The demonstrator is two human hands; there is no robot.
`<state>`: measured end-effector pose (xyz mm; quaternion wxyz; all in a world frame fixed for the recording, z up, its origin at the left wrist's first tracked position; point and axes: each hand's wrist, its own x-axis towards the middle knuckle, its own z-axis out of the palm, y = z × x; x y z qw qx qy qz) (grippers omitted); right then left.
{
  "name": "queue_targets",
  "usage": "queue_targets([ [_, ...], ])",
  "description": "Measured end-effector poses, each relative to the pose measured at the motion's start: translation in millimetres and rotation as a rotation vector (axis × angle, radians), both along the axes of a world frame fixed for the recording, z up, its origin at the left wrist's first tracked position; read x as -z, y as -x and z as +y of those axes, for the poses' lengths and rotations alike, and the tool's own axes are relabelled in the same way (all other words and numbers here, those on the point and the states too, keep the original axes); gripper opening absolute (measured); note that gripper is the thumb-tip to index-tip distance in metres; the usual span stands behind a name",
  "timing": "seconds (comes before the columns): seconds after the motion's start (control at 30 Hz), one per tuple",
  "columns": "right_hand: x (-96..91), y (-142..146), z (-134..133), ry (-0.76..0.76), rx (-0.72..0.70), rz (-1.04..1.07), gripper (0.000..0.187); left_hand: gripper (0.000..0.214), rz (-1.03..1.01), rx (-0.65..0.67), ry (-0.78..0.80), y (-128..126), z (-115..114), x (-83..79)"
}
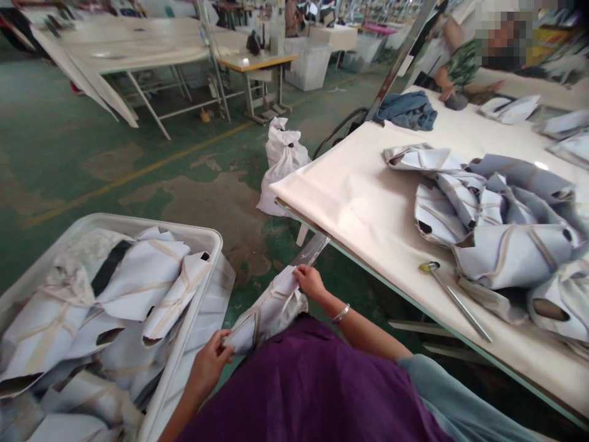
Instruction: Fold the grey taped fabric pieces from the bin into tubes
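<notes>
Piece between bin rim, table edge

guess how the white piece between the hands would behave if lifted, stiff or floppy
The white piece would probably be semi-stiff: its panel spans fairly straight between the left hand and right hand. Its crumpled edge suggests softer, floppier parts. Rolling seems unlikely, given its flattish shape.

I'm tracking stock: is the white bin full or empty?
Full, it seems: pale pieces heap up about to the bin's rim; how deep they go is hidden.
</notes>
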<state>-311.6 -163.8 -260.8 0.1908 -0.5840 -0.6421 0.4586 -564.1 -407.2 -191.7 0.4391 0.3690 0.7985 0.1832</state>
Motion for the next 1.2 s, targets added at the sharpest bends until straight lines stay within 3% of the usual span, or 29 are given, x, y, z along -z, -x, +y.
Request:
queue_targets([
  [0.17, -7.1, -38, 102, -0.137, 0.19, -0.143, 0.021, 0.027, 0.184, 0.263, -0.258, -59, 96, 6.5],
  [0.3, -12.5, -60, 151, -0.175, 0.337, -0.157, 0.025, 0.028, 0.186, 0.392, -0.356, -82, 144, 14.4],
  [0.47, 0.8, -52, 137, -0.153, 0.455, -0.082, 0.036, 0.022, 0.213, 0.305, -0.413, -83, 193, 11.0],
  [0.6, 17.5, -45, 118, -0.073, 0.498, 0.112, 0.039, 0.023, 0.107, 0.326, -0.46, -102, 269, 15.1],
  [0.77, 22.8, -52, 122, 0.021, 0.529, 0.283, 0.037, 0.025, -0.03, 0.344, -0.296, -143, 357, 36.0],
  [0.87, 22.5, -54, 128, 0.059, 0.542, 0.285, 0.035, 0.026, -0.154, 0.345, -0.176, -151, 383, 47.3],
  [1.03, 21.4, -51, 135, 0.107, 0.569, 0.202, 0.022, 0.031, -0.29, 0.315, 0.047, -147, 399, 54.2],
  [1.1, 20.0, -50, 136, 0.124, 0.578, 0.168, 0.017, 0.026, -0.211, 0.367, 0.033, -148, 401, 53.3],
  [1.2, 16.7, -48, 137, 0.15, 0.591, 0.112, 0.016, 0.019, 0.09, 0.515, -0.102, -157, 399, 50.6],
])
